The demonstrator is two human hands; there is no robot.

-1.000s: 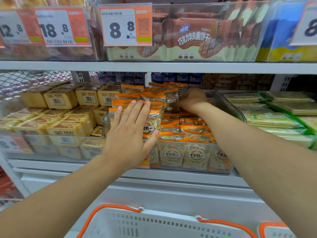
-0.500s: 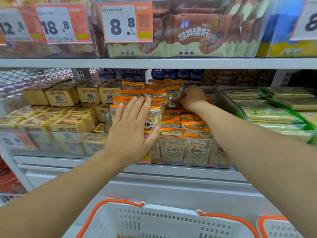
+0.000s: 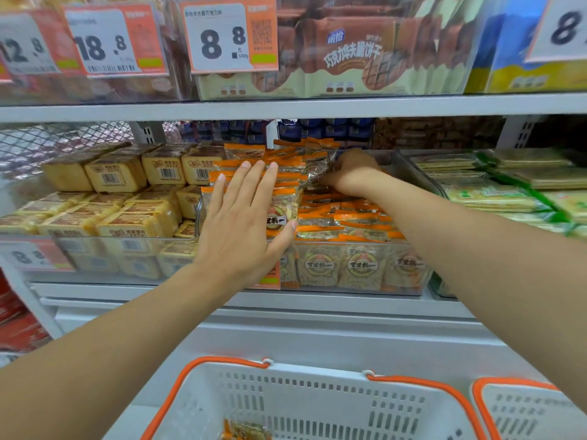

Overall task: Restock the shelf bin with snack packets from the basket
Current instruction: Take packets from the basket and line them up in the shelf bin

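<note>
A clear shelf bin [image 3: 409,282] in the middle of the shelf is packed with orange-edged snack packets [image 3: 349,223]. My left hand [image 3: 244,223] lies flat with straight fingers against the upright stack of packets at the bin's left front. My right hand [image 3: 352,173] reaches deep into the back of the bin, its fingers curled round a shiny snack packet [image 3: 319,173] at the top of the pile. Below, a white basket [image 3: 317,398] with orange handles holds one packet [image 3: 246,430] at its bottom.
Left of the bin lie yellow cake packs [image 3: 117,176] in another clear bin. Green-edged flat packs [image 3: 489,198] fill the bin on the right. The upper shelf [image 3: 286,106] with price tags [image 3: 228,36] hangs close overhead. A second white basket [image 3: 524,411] stands at lower right.
The view has tilted down, showing more of the basket. My right hand stays at the back of the bin on the packet; my left hand keeps pressing the front stack.
</note>
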